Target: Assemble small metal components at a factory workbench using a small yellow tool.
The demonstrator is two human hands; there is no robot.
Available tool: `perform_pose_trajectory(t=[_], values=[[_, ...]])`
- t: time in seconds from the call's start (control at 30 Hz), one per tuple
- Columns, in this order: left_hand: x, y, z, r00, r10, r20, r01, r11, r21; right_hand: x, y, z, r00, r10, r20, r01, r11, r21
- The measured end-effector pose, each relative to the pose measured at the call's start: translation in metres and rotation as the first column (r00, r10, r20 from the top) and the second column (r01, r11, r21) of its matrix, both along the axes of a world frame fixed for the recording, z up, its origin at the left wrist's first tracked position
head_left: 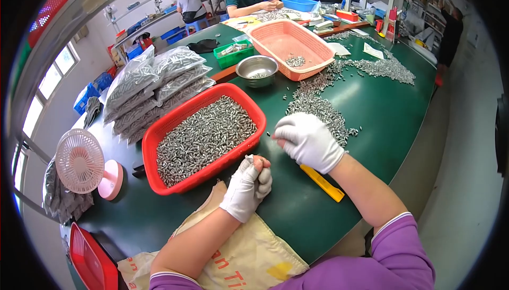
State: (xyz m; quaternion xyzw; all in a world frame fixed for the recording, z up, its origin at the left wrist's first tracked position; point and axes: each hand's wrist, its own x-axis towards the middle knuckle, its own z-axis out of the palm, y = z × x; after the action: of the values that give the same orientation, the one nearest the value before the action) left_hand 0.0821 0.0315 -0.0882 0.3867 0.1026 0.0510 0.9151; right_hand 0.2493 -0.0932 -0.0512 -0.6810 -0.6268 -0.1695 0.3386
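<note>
Seen from above, a person in purple sleeves and white gloves works at a dark green table [387, 109] strewn with small silver metal parts.

The left hand [249, 184] is curled into a loose fist just in front of a red basket [159, 136] heaped with the parts. A bare fingertip shows through the glove, and something small and silvery seems to be pinched at the top of the fist, though it is too small to be sure.

The right hand [307, 140] rests palm down, fingers bent, at the near end of a loose pile [318, 107] of parts on the table. Whether it has any in its fingers cannot be told.

This looks like sorting: parts gathered from the pile and passed on, probably into the red basket. The next move likely calls for a fine pinch to lift a few parts without scattering the rest.

A yellow knife [323, 183] lies just beside the right wrist. Beyond are a steel bowl [256, 69], an orange basket [290, 48], bagged parts [156, 85] and a pink fan [82, 162].
</note>
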Motion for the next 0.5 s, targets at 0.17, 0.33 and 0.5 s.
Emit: perform_pose_trajectory(t=[0.17, 0.33, 0.5], values=[[0.004, -0.001, 0.004, 1.0, 0.001, 0.013, -0.001, 1.0, -0.004, 0.034, -0.011, -0.022, 0.892, -0.438, 0.109, 0.451, 0.87, -0.199], [0.005, -0.003, 0.002, 0.999, 0.031, -0.026, -0.029, 0.997, 0.066, 0.04, -0.002, -0.031, 0.889, -0.457, 0.038, 0.448, 0.847, -0.286], [0.005, 0.001, 0.001, 1.0, -0.019, 0.008, 0.019, 1.0, 0.024, 0.04, 0.001, -0.03, 0.887, -0.458, 0.064, 0.461, 0.868, -0.186]])
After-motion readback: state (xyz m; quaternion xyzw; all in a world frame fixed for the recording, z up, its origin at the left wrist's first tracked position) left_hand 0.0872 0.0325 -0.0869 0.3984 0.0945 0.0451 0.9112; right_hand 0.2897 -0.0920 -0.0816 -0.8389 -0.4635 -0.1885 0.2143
